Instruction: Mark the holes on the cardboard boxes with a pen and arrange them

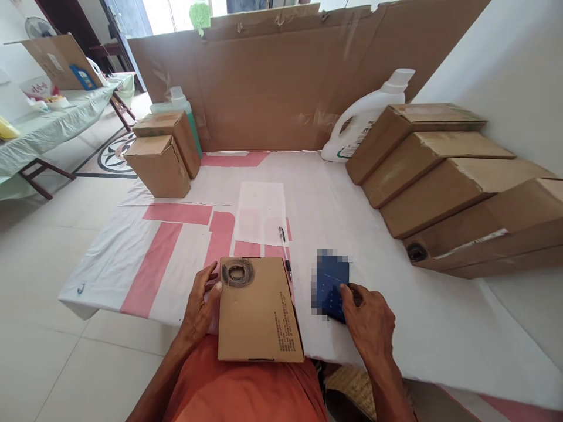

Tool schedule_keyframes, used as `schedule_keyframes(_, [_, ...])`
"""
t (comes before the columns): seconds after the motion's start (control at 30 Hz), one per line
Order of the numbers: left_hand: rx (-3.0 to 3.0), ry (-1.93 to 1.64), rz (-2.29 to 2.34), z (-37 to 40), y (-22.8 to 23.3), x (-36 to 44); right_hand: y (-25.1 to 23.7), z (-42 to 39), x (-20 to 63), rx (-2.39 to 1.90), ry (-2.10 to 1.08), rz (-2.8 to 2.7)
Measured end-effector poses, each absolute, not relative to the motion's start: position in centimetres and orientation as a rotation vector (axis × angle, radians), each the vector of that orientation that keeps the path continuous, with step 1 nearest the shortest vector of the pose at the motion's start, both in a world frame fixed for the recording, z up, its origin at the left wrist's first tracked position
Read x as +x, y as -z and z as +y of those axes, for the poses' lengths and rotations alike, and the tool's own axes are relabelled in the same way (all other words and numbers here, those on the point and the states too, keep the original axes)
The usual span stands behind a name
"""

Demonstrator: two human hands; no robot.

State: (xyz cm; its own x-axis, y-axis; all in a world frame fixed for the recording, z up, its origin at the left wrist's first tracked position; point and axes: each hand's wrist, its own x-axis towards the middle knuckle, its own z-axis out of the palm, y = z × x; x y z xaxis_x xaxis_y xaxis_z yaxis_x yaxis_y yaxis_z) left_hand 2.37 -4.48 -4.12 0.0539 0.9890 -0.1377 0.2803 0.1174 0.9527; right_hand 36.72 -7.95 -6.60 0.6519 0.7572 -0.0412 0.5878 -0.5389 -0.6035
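Right hand (369,316) pinching phone (332,286), long axis pointing away, left hand (200,308) loosely spread beside cardboard box (259,313)

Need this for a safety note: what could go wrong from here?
The box reaches the table's near edge above the lap, so it might tip off. The right hand grips the phone by one edge, so it could slip. The pen lies beside the box; a nudge may roll it.
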Motion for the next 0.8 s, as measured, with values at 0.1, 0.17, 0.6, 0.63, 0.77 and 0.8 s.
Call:
schedule_keyframes(0.1, [1.407, -0.952, 1.518, -5.9, 4.7, 1.0, 6.6, -9.3, 36.2, -2.266, -0.299, -1.149])
schedule_keyframes(0.17, [1.515, -0.987, 1.582, -7.2, 5.8, 0.1, 7.2, -11.1, 35.4, -2.083, -0.405, -1.343])
schedule_keyframes(0.6, [1.538, -0.829, 1.446, -5.8, 5.2, -1.5, 5.6, -15.0, 28.9, -1.333, -0.647, -1.687])
schedule_keyframes(0.63, [1.588, -0.839, 1.418, -4.7, 4.3, -1.0, 3.9, -14.9, 29.3, -1.348, -0.621, -1.619])
schedule_keyframes(0.77, [1.824, -0.785, 1.076, -2.9, -0.1, 5.9, -1.2, -15.1, 32.7, -1.508, -0.386, -1.225])
schedule_keyframes(0.8, [1.865, -0.746, 0.961, -3.0, -1.3, 8.6, -1.8, -15.4, 34.1, -1.547, -0.318, -1.121])
